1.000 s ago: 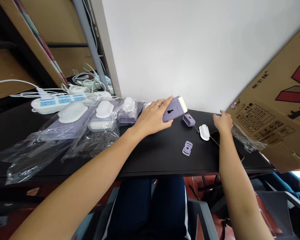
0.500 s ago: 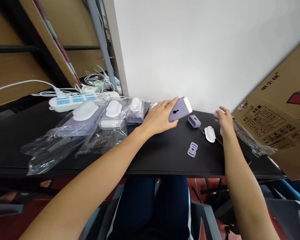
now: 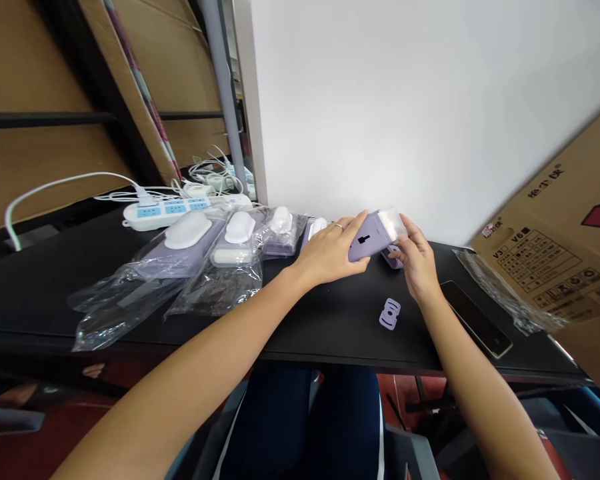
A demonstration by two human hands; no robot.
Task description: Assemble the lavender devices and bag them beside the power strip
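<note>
The purple device (image 3: 370, 237) sits between your hands above the desk (image 3: 330, 327), its long axis slanting, white end pointing far right. Your left hand (image 3: 330, 250) curls around its left end; your right hand (image 3: 416, 261) pinches the white end.

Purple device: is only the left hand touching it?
No, the left hand and the right hand are both on the purple device.
</note>
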